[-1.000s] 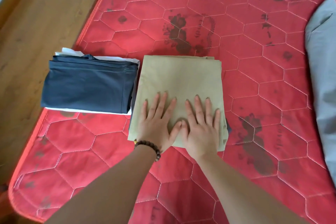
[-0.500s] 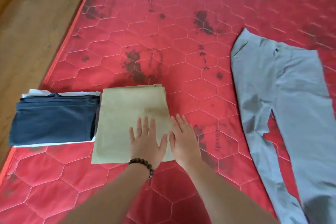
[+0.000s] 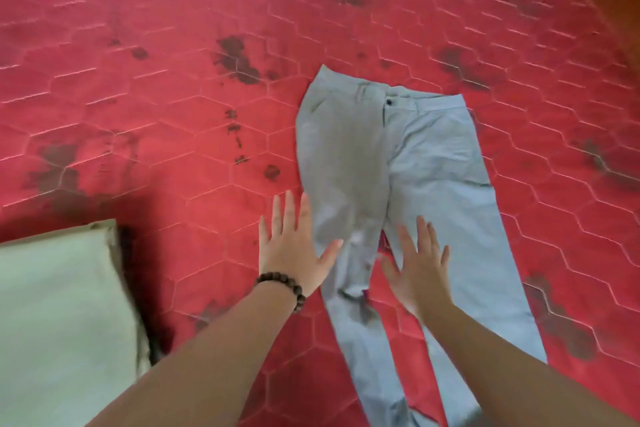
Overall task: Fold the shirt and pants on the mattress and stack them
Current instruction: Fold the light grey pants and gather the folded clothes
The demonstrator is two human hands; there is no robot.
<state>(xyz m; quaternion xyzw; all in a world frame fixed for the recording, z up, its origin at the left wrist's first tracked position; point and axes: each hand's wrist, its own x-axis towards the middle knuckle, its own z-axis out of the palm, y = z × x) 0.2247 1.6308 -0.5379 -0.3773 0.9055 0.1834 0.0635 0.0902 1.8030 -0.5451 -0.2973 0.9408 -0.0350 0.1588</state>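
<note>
Here the grey pants [image 3: 408, 184] lie spread flat on the red quilted mattress [image 3: 173, 87], waistband toward the far side and both legs running back toward the person, slightly parted below the crotch. The left hand [image 3: 294, 253] reaches out over the outer edge of one leg, fingers straight and spread, thumb angled out over the fabric, gripping nothing; whether the palm touches the cloth cannot be told. A dark beaded bracelet [image 3: 282, 286] circles that wrist. The right hand [image 3: 420, 270] is extended over the other leg, just beside the gap between the legs, fingers likewise straight and fanned, holding nothing. Both forearms stretch forward from the lower edge of view. The folded beige shirt [image 3: 59, 322] sits on the mattress at the lower left, well apart from the pants.
</note>
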